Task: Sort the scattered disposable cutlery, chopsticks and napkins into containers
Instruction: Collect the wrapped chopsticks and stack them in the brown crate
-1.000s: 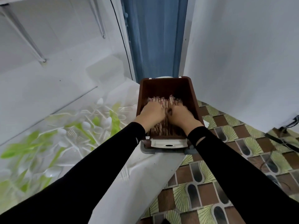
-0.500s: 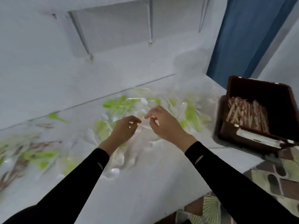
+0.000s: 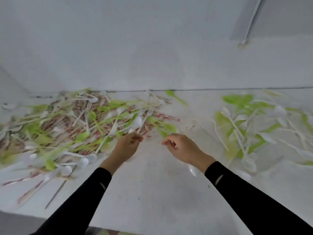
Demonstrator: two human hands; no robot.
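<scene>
A big heap (image 3: pixel 84 126) of white forks and spoons, green spoons and paper-wrapped chopsticks with red ends covers the left of the white table (image 3: pixel 152 192). My left hand (image 3: pixel 127 146) is at the heap's near right edge, its curled fingertips among the chopsticks; blur hides whether it pinches one. My right hand (image 3: pixel 183 148) hovers just right of it over bare table, fingers loosely curled and holding nothing. A second spread (image 3: pixel 245 126) of green and white spoons lies to the right. No container is in view.
A white wall rises straight behind the table, with a shelf bracket (image 3: pixel 249 26) at the upper right. One white spoon (image 3: pixel 193 170) lies under my right wrist. The table's front edge (image 3: pixel 25 216) runs along the bottom left.
Both hands left the brown bin of chopsticks and swung left across the table to the mixed heap. The bin has passed out of view on the right.
</scene>
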